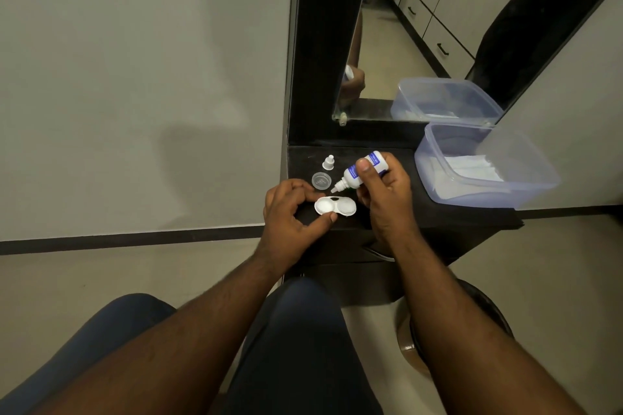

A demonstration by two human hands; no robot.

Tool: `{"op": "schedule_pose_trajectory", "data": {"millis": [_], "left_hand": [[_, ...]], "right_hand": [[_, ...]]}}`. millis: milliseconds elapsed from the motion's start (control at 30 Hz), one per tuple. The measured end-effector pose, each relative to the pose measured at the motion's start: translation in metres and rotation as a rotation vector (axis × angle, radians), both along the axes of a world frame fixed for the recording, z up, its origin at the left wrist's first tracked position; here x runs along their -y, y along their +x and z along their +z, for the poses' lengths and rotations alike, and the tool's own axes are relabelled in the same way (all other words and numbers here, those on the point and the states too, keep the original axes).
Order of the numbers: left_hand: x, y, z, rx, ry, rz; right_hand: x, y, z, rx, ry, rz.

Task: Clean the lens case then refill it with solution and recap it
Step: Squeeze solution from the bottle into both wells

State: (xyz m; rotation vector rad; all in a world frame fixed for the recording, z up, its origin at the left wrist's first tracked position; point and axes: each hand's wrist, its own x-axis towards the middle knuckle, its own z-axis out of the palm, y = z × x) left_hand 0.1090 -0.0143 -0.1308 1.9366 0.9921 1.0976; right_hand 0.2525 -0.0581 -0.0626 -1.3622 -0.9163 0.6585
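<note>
White plastic lens case (335,206), translucent tub (485,167)

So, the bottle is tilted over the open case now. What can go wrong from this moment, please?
1. The solution bottle is held tilted by the right hand, its tip near the lens case rim; drops may miss the well and wet the dark shelf.
2. The left hand only pinches the case edge, so it may slip.
3. The bottle cap and case lid lie loose and may be knocked off.

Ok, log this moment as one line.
step: refill | left hand: steadies case | right hand: tips bottle over case | caps: off, on shelf
</note>
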Motion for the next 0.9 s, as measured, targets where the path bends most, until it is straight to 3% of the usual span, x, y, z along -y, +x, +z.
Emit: {"op": "schedule_pose_trajectory", "data": {"millis": [567,900], "left_hand": [[0.000,-0.001,-0.001,0.001,0.028,0.000],[0.001,-0.003,0.004,-0.007,0.055,-0.008]], "right_hand": [[0.004,0.028,-0.005,0.126,-0.074,-0.008],[0.009,0.031,0.001,-0.121,-0.019,-0.018]]}}
